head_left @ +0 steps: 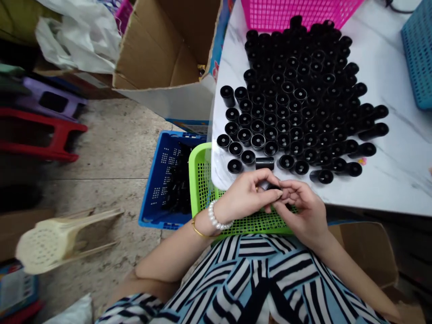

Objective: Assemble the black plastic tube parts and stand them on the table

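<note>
At the front edge of the table, my left hand [251, 193] is closed, thumb and fingers pinching a small black piece [272, 187], mostly hidden by the fingers. My right hand [305, 209] meets it from the other side, fingers bent and pressed together at the same spot; what lies inside them is hidden. Just beyond, one black cylinder [264, 163] lies on its side. Many more black cylinders [258, 141] stand upright in a dense group, round recessed tops facing up with a pale dot in the centre.
Under my hands is a green basket [199, 180], partly below the white table [388, 189]. A blue crate [150, 198] with black parts sits on the floor. Around stand an open cardboard box [151, 49], a pink basket [300, 11], a blue basket [418, 58] and stools [40, 245].
</note>
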A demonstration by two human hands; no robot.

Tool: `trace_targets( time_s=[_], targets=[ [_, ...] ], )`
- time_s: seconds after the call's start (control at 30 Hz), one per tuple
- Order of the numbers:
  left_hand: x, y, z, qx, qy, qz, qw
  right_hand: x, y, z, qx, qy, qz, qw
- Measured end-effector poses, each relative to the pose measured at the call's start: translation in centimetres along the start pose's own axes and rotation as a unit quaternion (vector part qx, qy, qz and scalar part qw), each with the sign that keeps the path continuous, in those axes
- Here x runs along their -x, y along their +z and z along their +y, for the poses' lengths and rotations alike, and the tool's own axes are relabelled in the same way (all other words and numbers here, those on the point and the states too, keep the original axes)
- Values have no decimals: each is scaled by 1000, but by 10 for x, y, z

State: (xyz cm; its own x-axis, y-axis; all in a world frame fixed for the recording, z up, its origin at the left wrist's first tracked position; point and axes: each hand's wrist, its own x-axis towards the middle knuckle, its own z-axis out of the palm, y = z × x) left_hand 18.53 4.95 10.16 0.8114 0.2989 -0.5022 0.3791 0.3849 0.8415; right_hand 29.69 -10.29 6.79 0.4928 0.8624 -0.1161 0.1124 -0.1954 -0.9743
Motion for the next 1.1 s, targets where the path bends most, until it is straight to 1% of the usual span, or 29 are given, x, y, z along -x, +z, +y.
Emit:
trace_targets(
  time_s=[0.07, 0.13, 0.27, 0.33, 0.4, 0.47, 0.57, 0.7, 0.83, 0.9, 0.97, 1.03, 1.1],
  targets=[
    [-2, -1, 3, 12, -25, -1, 1000, -1, 0, 0, 16, 3, 2, 1000],
    [-3, -3, 5, 19, -33, -11, 999, -2, 1, 0, 17, 0, 5, 1000],
    [-7, -11, 5, 61, -41, -68, 995, -1, 2, 3, 3, -7, 13, 1000],
    [-7, -15, 5, 73, -56, -88, 992, -1, 3, 5, -3, -25, 13, 1000],
    [-7, -17, 6, 74, -63, -96, 991, -1, 4, 7, 0, -49, 13, 999],
    [-7, -18, 7, 82, -65, -90, 990, -2, 4, 7, -1, -64, 15, 998],
    [-7, -15, 7, 91, -68, -74, 991, -2, 3, 6, -10, -62, 17, 998],
    [-6, -9, 4, 49, -54, -57, 996, -2, 3, 5, 6, -69, 15, 997],
    [-5, -4, 1, 13, -22, -26, 999, -2, 5, 8, 9, -67, 32, 997],
    [-4, -4, -1, 13, -19, -27, 999, -2, 6, 10, -4, -55, 28, 998],
    [-4, -6, -3, 24, -21, -40, 999, -3, 7, 12, -11, -48, 18, 999],
    [-3, -9, -4, 38, -18, -57, 998, -4, 9, 13, -11, -53, 20, 998],
    [-2, -10, -6, 35, 2, -63, 997, -4, 10, 12, -10, -69, 27, 997]
  ],
)
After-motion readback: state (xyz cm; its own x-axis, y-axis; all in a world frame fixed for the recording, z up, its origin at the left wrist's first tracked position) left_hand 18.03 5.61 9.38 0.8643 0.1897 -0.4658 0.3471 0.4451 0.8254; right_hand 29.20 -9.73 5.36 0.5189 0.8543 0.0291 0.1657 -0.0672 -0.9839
